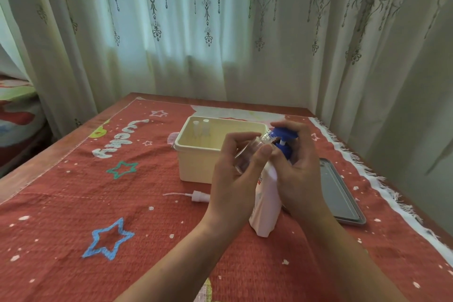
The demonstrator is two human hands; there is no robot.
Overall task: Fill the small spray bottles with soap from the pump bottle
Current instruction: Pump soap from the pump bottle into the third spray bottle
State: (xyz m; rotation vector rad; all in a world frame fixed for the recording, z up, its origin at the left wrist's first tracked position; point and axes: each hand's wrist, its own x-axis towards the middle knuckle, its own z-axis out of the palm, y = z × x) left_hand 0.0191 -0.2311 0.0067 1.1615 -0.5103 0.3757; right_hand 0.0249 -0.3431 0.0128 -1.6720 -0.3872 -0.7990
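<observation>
head view. the small spray bottle point(248, 154), uncapped, is gripped in the left hand point(232, 174) between curled fingers and thumb. it is tilted so that its threaded neck is brought just beside the spout of the blue pump head point(286, 133), judged to be so that soap can drop straight into the mouth. the pump bottle point(267, 206) is stood on the cloth-covered table point(98, 191), a little right of its middle. the right hand point(302, 169) is curled over the pump head with fingers laid on top, as if placed for a downward press. the small bottle is seen to be clear and round-shouldered; no soap can be made out in it, though its walls are blurred. a spray cap point(197, 195) with its dip tube is laid on the cloth left of the pump bottle, presumably set aside for refitting. two more small bottles point(201, 128) are kept upright in the far left corner of the cream box point(196, 167). a dark tray point(343, 201) is laid near the right edge.
</observation>
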